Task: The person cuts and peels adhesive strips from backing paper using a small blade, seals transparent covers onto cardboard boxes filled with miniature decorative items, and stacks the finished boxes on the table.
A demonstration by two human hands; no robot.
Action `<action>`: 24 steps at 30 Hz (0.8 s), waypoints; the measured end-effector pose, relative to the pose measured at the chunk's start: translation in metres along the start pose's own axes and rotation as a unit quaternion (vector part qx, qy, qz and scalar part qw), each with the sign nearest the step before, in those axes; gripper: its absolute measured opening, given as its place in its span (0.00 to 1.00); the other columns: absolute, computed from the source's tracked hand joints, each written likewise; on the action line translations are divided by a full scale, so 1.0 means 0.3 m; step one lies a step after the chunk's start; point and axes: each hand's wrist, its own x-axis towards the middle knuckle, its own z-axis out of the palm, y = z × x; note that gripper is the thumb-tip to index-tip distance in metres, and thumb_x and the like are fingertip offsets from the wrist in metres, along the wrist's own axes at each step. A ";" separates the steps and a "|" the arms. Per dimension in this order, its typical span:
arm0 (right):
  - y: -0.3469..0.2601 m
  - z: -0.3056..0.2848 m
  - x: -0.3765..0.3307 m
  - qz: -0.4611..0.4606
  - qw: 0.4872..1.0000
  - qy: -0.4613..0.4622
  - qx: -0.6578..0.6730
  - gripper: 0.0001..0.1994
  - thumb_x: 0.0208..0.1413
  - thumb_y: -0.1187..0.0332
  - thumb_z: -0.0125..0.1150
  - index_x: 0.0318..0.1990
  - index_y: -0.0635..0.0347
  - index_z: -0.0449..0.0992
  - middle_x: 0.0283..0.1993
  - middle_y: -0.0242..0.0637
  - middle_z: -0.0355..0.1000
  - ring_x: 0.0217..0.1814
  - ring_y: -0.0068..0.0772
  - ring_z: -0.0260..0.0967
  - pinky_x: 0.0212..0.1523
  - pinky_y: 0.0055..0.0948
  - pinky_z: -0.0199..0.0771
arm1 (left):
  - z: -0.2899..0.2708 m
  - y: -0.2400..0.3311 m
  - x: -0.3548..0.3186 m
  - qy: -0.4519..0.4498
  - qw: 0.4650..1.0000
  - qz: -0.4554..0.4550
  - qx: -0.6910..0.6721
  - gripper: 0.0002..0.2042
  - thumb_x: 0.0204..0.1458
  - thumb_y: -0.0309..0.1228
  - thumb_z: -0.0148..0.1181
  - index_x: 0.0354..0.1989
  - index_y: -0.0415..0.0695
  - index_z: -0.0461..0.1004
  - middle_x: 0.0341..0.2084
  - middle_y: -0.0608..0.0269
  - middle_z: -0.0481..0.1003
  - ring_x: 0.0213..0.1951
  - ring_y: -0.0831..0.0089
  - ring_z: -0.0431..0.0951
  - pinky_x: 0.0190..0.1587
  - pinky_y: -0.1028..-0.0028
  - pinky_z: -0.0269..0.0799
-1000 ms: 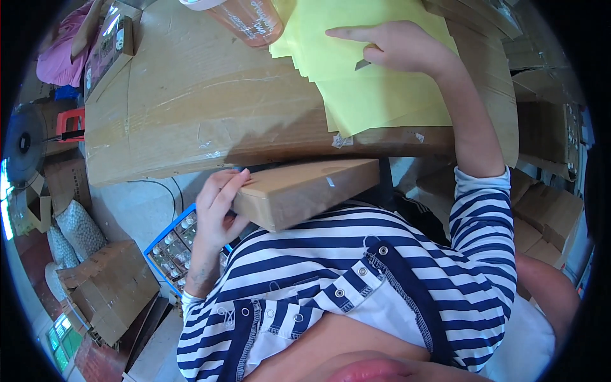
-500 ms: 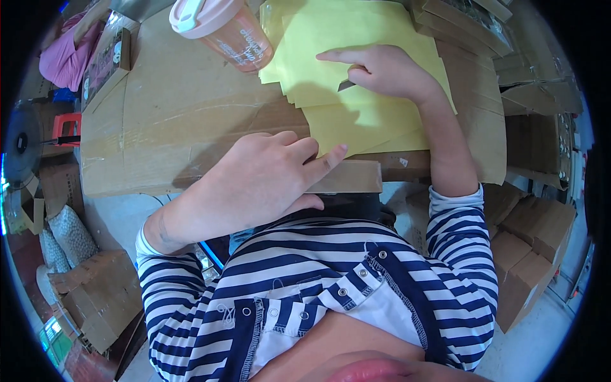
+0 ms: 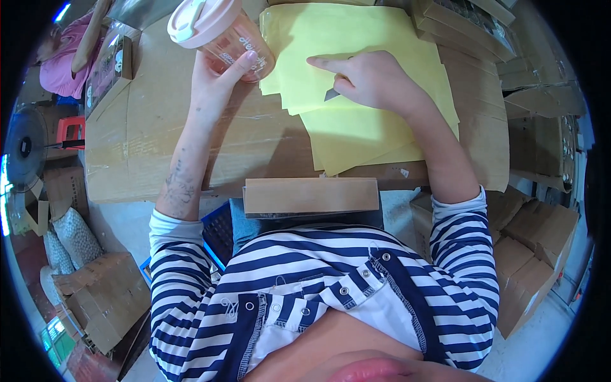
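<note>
My left hand (image 3: 213,88) is wrapped round the lower side of a pinkish tumbler cup (image 3: 258,60) with a pale lid, its thumb across the front. The cup tilts toward the upper left, beside the yellow sheets. Over the stack of yellow paper sheets (image 3: 356,137), my right hand (image 3: 375,79) has its index finger stretched out to the left and its other fingers curled. From under that hand juts a flat, pointed grey blade-like piece (image 3: 331,95); the rest of it is hidden.
A cardboard box (image 3: 312,195) stands between my body and the cardboard-covered table (image 3: 159,140). Open cartons (image 3: 461,28) sit at the far right. Left are a fan (image 3: 25,148), a red stool (image 3: 70,130) and another person in pink (image 3: 67,54). More cartons (image 3: 531,267) are stacked right.
My left hand has moved from the table's near edge up to the cup and taken hold of it. My right hand has shifted slightly left over the sheets.
</note>
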 end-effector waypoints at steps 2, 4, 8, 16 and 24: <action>0.008 0.017 0.000 -0.021 0.999 0.037 -0.002 0.26 0.53 0.67 0.55 0.63 0.35 0.74 0.19 0.42 0.71 0.20 0.45 0.68 0.28 0.40 0.71 | 0.011 -0.012 -0.006 0.019 1.000 0.017 0.007 0.32 0.52 0.29 0.71 0.62 0.34 0.59 0.52 0.53 0.73 0.53 0.67 0.76 0.55 0.66 0.75; 0.007 0.022 0.003 -0.032 0.999 0.037 -0.022 0.27 0.53 0.67 0.54 0.62 0.36 0.74 0.17 0.43 0.69 0.19 0.46 0.67 0.27 0.42 0.69 | 0.018 -0.033 -0.007 0.039 0.999 0.034 0.013 0.32 0.53 0.30 0.71 0.62 0.34 0.59 0.52 0.52 0.73 0.52 0.68 0.77 0.54 0.67 0.75; 0.008 0.031 0.006 -0.047 0.998 0.047 -0.018 0.27 0.52 0.68 0.54 0.62 0.39 0.75 0.16 0.43 0.68 0.17 0.46 0.66 0.25 0.42 0.68 | 0.035 -0.046 -0.007 0.036 0.999 0.030 -0.004 0.31 0.53 0.30 0.71 0.60 0.34 0.60 0.52 0.52 0.74 0.51 0.68 0.78 0.53 0.68 0.76; 0.012 0.045 0.007 -0.057 0.996 0.060 -0.020 0.26 0.51 0.69 0.56 0.61 0.41 0.76 0.19 0.37 0.74 0.18 0.42 0.68 0.25 0.37 0.71 | 0.080 -0.022 -0.015 -0.062 0.983 0.081 0.152 0.39 0.48 0.36 0.76 0.62 0.33 0.59 0.53 0.52 0.74 0.53 0.66 0.77 0.55 0.67 0.75; 0.030 -0.032 0.007 0.069 0.989 0.081 0.105 0.15 0.60 0.53 0.55 0.46 0.48 0.81 0.26 0.34 0.78 0.30 0.39 0.76 0.33 0.39 0.73 | 0.095 -0.051 0.004 -0.059 0.987 0.073 0.129 0.42 0.50 0.38 0.75 0.65 0.34 0.52 0.55 0.48 0.72 0.53 0.64 0.77 0.56 0.64 0.74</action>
